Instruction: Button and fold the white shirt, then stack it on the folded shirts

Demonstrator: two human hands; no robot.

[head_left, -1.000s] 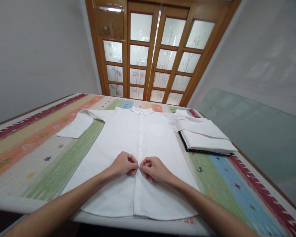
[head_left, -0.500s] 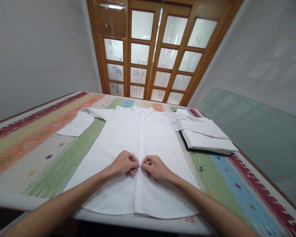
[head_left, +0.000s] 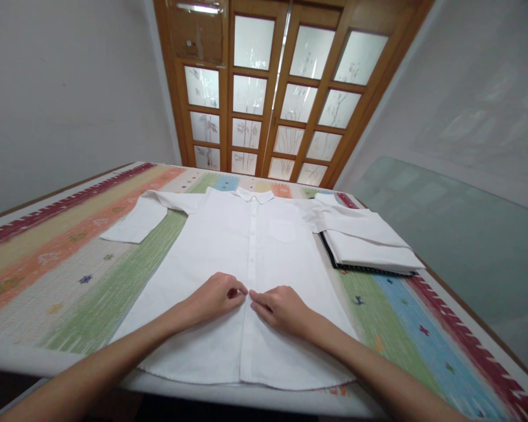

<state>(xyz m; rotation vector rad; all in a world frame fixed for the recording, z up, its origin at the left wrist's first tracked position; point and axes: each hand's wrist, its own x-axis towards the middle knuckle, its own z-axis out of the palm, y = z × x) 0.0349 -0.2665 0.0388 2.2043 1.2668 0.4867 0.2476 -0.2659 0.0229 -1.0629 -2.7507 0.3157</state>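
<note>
A white long-sleeved shirt (head_left: 220, 246) lies front up and spread out, its collar at the far end and its hem near me. My left hand (head_left: 222, 296) rests on the lower front, thumb and finger closed together at the edge of the button placket (head_left: 252, 252). From the other side my right hand (head_left: 278, 305) meets it, with its fingertips pinched on the same strip. Both sets of fingertips almost touch. Whatever button lies between them is hidden. The left-side sleeve is bent outward over the tablecloth; the opposite sleeve lies across a folded stack.
A stack of folded white cloth (head_left: 369, 255) with a dark layer underneath sits right of the shirt. The striped tablecloth (head_left: 92, 293) covers the table. A pale glass panel (head_left: 457, 234) leans by the right wall, and wooden doors (head_left: 264, 123) stand beyond the far edge.
My fingers have shifted slightly at the placket. My right hand has turned a little flatter and lower, and my left-hand fingers are less curled. The shirt lies nearly as before.
</note>
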